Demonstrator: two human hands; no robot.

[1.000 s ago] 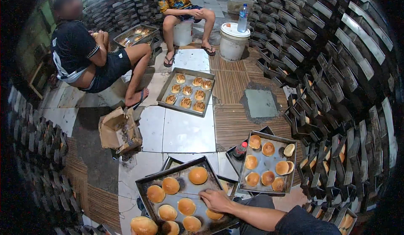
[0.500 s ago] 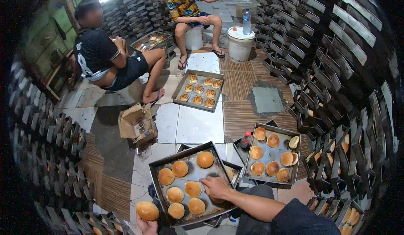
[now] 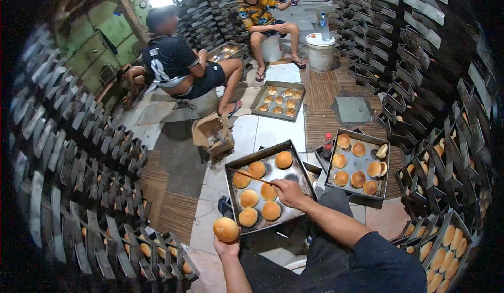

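one round golden-brown bun held in left hand, fingers part-curled round it; right hand closed on thin reddish-brown stick-like tool over dark rectangular metal tray ahead. likely prepping bun; next needs light left grip.

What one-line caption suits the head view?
Left hand holds a bun; right hand holds a thin tool over a tray.

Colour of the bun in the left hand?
Golden brown: the bun in the left hand, best seen in the head view.

Bakery workroom: stacked metal trays, golden buns.
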